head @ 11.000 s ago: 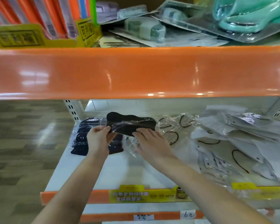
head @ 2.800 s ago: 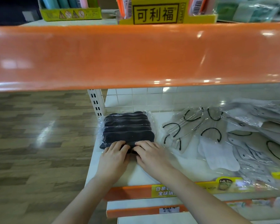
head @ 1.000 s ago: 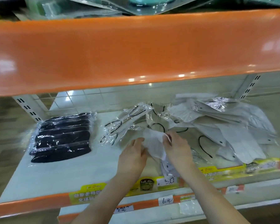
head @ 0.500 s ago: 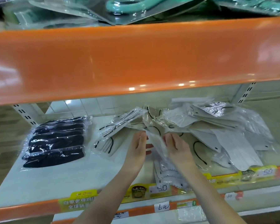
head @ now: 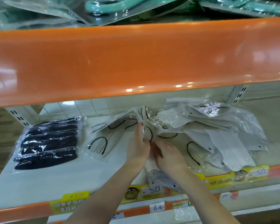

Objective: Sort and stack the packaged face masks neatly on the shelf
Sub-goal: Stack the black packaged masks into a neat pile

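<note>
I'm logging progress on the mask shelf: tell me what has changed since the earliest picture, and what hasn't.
The black masks, then held in both hands, now lie stacked at the shelf's left end. Both hands have moved right into the white masks: the left hand lifts a clear packet, the right hand reaches in beneath it. The white pile is still a loose heap.

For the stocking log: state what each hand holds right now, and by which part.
The left hand pinches a clear-wrapped white mask packet by its lower edge. The right hand lies on the packets below it; whether it grips one cannot be told.
</note>
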The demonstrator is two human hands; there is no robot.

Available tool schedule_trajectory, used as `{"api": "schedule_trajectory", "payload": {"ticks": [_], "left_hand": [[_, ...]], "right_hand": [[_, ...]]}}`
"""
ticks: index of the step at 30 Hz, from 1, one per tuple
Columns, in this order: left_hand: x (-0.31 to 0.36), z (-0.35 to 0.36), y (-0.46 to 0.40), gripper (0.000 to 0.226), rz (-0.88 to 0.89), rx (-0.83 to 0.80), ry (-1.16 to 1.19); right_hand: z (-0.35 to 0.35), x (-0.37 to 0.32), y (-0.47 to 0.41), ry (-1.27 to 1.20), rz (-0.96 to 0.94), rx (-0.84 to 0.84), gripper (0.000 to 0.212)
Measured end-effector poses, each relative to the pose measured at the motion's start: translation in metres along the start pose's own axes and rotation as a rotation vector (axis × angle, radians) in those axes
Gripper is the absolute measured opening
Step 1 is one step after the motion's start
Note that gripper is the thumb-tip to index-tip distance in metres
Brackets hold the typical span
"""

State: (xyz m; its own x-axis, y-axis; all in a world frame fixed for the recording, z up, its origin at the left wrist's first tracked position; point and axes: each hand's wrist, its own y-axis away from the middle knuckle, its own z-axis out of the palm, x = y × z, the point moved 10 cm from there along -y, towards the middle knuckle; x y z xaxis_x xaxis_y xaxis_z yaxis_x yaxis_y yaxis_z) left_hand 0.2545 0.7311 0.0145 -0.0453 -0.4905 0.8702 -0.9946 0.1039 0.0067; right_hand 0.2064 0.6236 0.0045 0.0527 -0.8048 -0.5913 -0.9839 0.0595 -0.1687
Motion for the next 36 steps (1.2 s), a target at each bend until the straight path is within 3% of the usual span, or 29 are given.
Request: {"api": "schedule_trajectory", "payload": {"ticks": [2, 5, 9, 12, 14, 20, 24, 27, 30, 33, 36], "left_hand": [[0.011, -0.001, 0.005, 0.055, 0.073, 0.015, -0.088], [0.027, -0.001, 0.011, 0.062, 0.197, 0.023, -0.256], [0.042, 0.013, 0.021, 0.065, 0.281, 0.03, -0.537], [0.063, 0.02, 0.034, 0.068, 0.433, 0.041, -0.531], [0.075, 0.025, 0.04, 0.071, 0.539, 0.052, -0.536], [0.115, 0.023, 0.067, 0.041, 0.887, 0.213, -0.594], [0.111, 0.031, 0.07, 0.037, 0.962, 0.166, -0.67], [0.071, 0.047, 0.06, 0.049, 0.858, -0.005, -0.746], [0.034, 0.064, 0.06, 0.059, 0.65, -0.243, -0.767], [0.013, 0.06, 0.055, 0.059, 0.466, -0.304, -0.698], [0.001, 0.044, 0.045, 0.06, 0.372, -0.279, -0.664]], "right_hand": [[-0.014, -0.004, 0.003, -0.029, -0.054, 0.112, 0.031], [-0.044, -0.008, 0.007, -0.048, -0.122, 0.29, 0.027], [-0.076, 0.002, 0.008, -0.103, -0.115, 0.385, 0.037], [-0.092, 0.012, 0.012, -0.143, -0.116, 0.451, 0.033], [-0.098, 0.024, 0.015, -0.239, -0.052, 0.463, 0.03], [-0.109, 0.074, 0.026, -0.801, 0.294, 0.556, 0.028], [-0.105, 0.112, 0.032, -1.047, 0.46, 0.636, 0.034], [-0.109, 0.114, 0.034, -0.902, 0.382, 0.599, 0.026], [-0.11, 0.091, 0.035, -0.598, 0.209, 0.505, 0.007], [-0.098, 0.059, 0.035, -0.187, 0.039, 0.459, 0.017], [-0.058, 0.043, 0.035, 0.011, 0.019, 0.244, 0.035]]}}
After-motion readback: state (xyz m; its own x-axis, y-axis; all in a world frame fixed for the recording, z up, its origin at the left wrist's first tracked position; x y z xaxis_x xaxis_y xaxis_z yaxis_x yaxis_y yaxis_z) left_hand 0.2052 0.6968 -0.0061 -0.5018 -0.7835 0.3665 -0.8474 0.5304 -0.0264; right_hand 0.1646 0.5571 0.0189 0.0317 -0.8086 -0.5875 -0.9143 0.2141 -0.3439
